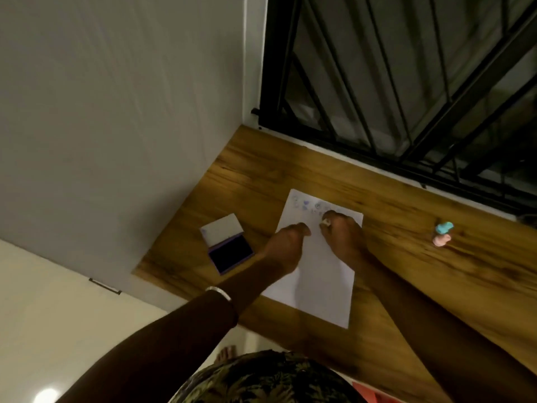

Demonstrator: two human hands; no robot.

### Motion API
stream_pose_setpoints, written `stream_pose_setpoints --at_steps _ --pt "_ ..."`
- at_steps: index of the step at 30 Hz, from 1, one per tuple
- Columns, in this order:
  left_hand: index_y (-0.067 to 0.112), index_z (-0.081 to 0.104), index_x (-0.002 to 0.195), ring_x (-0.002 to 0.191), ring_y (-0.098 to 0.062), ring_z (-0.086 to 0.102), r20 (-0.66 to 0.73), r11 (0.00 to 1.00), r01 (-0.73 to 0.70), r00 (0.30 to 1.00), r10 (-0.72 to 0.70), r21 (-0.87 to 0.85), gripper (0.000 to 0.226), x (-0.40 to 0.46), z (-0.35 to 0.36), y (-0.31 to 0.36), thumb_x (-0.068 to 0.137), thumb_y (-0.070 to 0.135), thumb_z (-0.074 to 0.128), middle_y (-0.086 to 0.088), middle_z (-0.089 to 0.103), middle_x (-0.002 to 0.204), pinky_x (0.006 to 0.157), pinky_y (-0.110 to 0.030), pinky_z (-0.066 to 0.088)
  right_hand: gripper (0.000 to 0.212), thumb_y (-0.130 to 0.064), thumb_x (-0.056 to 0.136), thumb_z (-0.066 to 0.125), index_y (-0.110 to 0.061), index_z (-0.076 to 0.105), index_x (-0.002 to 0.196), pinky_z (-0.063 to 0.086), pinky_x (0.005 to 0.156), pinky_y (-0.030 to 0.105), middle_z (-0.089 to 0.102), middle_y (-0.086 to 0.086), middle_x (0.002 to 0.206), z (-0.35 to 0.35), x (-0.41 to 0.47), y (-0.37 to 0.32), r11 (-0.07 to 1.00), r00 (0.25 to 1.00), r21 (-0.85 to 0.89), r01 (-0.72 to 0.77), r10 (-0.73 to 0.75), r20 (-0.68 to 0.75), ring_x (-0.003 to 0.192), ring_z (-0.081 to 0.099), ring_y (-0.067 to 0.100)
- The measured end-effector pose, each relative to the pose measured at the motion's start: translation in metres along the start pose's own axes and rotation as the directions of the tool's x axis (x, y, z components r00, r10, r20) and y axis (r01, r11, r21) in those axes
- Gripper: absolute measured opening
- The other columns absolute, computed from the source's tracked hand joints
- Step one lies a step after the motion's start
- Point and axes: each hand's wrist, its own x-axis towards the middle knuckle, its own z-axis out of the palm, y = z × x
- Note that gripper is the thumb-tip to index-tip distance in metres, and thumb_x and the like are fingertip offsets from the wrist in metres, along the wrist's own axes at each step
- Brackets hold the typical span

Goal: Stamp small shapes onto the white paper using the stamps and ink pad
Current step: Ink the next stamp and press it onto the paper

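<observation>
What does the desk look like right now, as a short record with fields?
surface: wooden desk by a window
paper: flat, faint blue prints along its far edge
ink pad: open, left of paper
left hand: rests on paper, fingers curled
right hand: pinches a small pale stamp on the paper
spare stamps: teal and pink, right of paper

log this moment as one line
right hand: holds small stamp on paper | left hand: rests on paper | ink pad: open | spare stamps: right
</observation>
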Motion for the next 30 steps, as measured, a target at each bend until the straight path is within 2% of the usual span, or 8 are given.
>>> stream_pose_setpoints --at_steps 3,6,9,11,14,19,23,30 --pt "0.014 0.052 0.131 0.114 -0.028 0.061 0.116 0.961 -0.149 0.985 0.125 0.234 0.032 0.01 0.022 0.025 0.1 0.02 0.043 -0.01 0.062 0.126 0.1 -0.039 0.05 0.018 -0.019 0.094 0.056 -0.005 0.066 0.099 0.049 0.083 0.033 0.071 0.016 0.1 -0.003 0.01 0.021 0.999 0.996 -0.023 -0.04 0.038 -0.084 0.091 0.066 0.032" --pt "0.013 0.047 0.13 0.102 -0.029 0.066 0.184 0.895 -0.206 0.973 0.143 0.395 0.039 0.019 0.029 0.033 0.1 0.037 0.046 -0.01 0.065 0.116 0.087 -0.039 0.055 0.018 -0.019 0.094 0.057 -0.004 0.066 0.099 0.044 0.077 0.029 0.071 0.016 0.099 0.002 0.019 0.033 0.996 0.993 -0.065 -0.066 0.059 -0.101 0.089 0.067 0.031" --pt "0.01 0.032 0.142 0.104 -0.03 0.065 0.315 0.828 -0.244 0.945 0.087 0.505 0.071 0.025 0.036 0.037 0.09 0.05 0.059 -0.012 0.063 0.118 0.085 -0.041 0.054 0.015 -0.019 0.092 0.06 -0.006 0.067 0.097 0.036 0.072 0.025 0.072 0.014 0.094 0.01 0.025 0.041 0.994 0.991 -0.092 -0.061 0.049 -0.126 0.084 0.068 0.029" --pt "0.008 0.022 0.149 0.11 -0.032 0.062 0.374 0.806 -0.27 0.925 0.064 0.528 0.09 0.028 0.039 0.035 0.084 0.053 0.066 -0.014 0.06 0.125 0.092 -0.043 0.052 0.013 -0.018 0.09 0.062 -0.007 0.068 0.095 0.038 0.071 0.025 0.073 0.014 0.093 0.013 0.03 0.044 0.994 0.989 -0.101 -0.048 0.033 -0.146 0.081 0.068 0.028" --pt "0.005 0.015 0.152 0.118 -0.034 0.058 0.397 0.791 -0.279 0.916 0.049 0.545 0.1 0.028 0.043 0.032 0.082 0.051 0.069 -0.017 0.055 0.133 0.099 -0.046 0.049 0.016 -0.019 0.092 0.06 -0.007 0.068 0.099 0.047 0.076 0.031 0.073 0.014 0.096 0.016 0.035 0.048 0.995 0.994 -0.086 -0.044 0.034 -0.106 0.086 0.068 0.029" --pt "0.004 0.014 0.152 0.117 -0.033 0.059 0.392 0.779 -0.292 0.918 0.065 0.555 0.101 0.027 0.044 0.032 0.082 0.051 0.069 -0.018 0.055 0.132 0.099 -0.045 0.049 0.016 -0.018 0.093 0.059 -0.007 0.068 0.1 0.049 0.082 0.034 0.072 0.014 0.101 0.019 0.038 0.051 0.997 0.994 -0.073 -0.037 0.029 -0.101 0.091 0.067 0.029" --pt "0.004 0.021 0.149 0.11 -0.031 0.063 0.382 0.78 -0.297 0.921 0.08 0.551 0.097 0.026 0.044 0.032 0.08 0.051 0.071 -0.015 0.06 0.125 0.095 -0.043 0.051 0.019 -0.02 0.093 0.058 -0.007 0.068 0.103 0.049 0.087 0.038 0.071 0.014 0.106 0.021 0.041 0.051 0.994 0.996 -0.099 -0.041 0.032 -0.089 0.096 0.066 0.03" --pt "0.004 0.015 0.152 0.115 -0.032 0.061 0.378 0.786 -0.28 0.923 0.063 0.551 0.101 0.026 0.042 0.033 0.081 0.049 0.071 -0.017 0.057 0.13 0.099 -0.044 0.051 0.026 -0.022 0.097 0.05 -0.009 0.066 0.112 0.048 0.092 0.036 0.068 0.013 0.115 0.021 0.045 0.053 0.992 0.999 -0.116 -0.039 0.04 0.004 0.104 0.064 0.028"
